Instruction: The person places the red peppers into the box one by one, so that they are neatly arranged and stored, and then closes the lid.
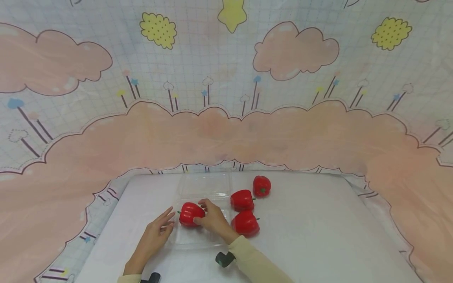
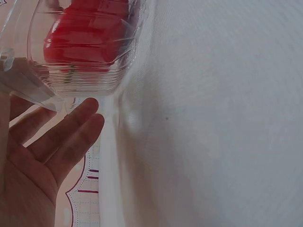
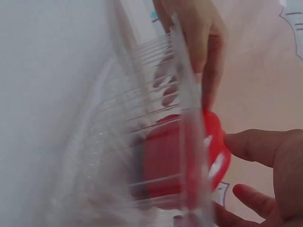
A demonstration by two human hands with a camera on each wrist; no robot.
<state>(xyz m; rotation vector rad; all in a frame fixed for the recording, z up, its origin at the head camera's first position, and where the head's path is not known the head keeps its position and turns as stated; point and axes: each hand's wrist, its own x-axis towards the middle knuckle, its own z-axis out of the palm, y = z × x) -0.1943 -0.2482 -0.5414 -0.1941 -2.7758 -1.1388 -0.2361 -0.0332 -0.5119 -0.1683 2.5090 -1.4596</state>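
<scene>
A red bell pepper (image 1: 190, 214) with a green stem lies in the base of a clear plastic clamshell box (image 1: 194, 240), its stem toward the left. My right hand (image 1: 214, 220) holds it from the right, with the thumb (image 3: 251, 144) against its skin and the fingers around its far side. At the left wall of the box my left hand (image 1: 155, 234) is held with its fingers extended and apart, holding nothing. The left wrist view shows those fingertips (image 2: 90, 108) close by the ribbed side of the box.
Three more red bell peppers stand to the right of the box: a near one (image 1: 245, 224), a middle one (image 1: 242, 200) and a far one (image 1: 262, 185). The box's clear lid (image 1: 205, 184) lies folded back on the white table (image 1: 318, 228). A patterned cloth (image 1: 226, 137) hangs behind.
</scene>
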